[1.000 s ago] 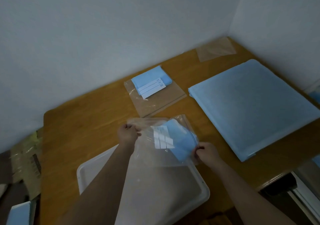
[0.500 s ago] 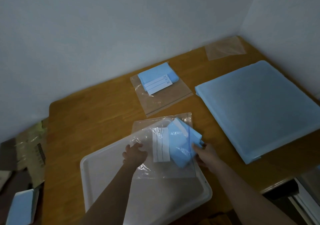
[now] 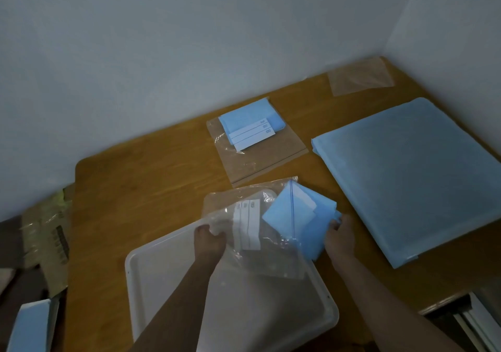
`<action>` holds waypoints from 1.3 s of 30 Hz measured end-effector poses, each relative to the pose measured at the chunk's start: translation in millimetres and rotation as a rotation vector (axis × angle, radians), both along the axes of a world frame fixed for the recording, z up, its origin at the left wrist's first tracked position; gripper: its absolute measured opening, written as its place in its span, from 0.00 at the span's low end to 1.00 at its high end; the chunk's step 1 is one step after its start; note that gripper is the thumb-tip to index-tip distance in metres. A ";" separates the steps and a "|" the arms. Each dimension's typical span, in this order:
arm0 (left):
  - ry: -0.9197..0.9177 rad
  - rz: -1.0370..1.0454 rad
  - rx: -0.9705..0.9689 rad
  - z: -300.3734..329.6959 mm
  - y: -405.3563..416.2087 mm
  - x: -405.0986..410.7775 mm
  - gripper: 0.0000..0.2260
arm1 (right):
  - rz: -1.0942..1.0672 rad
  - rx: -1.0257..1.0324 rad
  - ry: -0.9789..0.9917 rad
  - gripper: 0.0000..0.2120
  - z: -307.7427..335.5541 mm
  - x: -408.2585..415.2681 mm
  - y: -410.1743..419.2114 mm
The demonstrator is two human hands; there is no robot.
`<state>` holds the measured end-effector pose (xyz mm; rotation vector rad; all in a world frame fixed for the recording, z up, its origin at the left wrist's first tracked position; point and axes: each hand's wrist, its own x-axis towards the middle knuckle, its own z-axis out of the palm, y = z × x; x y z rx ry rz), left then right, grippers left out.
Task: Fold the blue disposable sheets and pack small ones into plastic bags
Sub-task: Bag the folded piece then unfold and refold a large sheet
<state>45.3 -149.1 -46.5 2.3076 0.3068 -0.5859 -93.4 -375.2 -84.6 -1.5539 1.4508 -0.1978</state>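
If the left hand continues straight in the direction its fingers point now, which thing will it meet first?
The left hand grips the near plastic bag and points away toward the wall. Past that bag, the first thing would probably be the packed bag with a folded blue sheet; depth is unclear.

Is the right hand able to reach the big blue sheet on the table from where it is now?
Probably yes. The right hand lies just beside the big blue sheet, with only bare table between. But it grips the small folded sheet at the bag, so it must let go first.
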 end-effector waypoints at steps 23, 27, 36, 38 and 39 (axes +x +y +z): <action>0.055 0.540 -0.360 14.4 15.7 -31.3 0.05 | 0.958 0.146 -0.175 0.30 29.8 12.3 68.6; 0.259 0.522 -0.563 21.1 21.3 -52.8 0.07 | 1.156 -0.149 -0.050 0.43 20.2 11.9 87.3; 0.544 0.196 -0.656 50.9 23.4 -110.9 0.07 | 0.962 0.273 -0.117 0.08 35.4 -31.4 80.3; 0.522 0.108 -0.607 57.3 19.3 -124.8 0.08 | 0.797 0.671 -0.172 0.09 47.8 -51.3 78.6; 0.515 0.057 -0.580 60.6 17.8 -133.4 0.09 | 0.741 0.787 -0.208 0.11 50.3 -62.6 78.5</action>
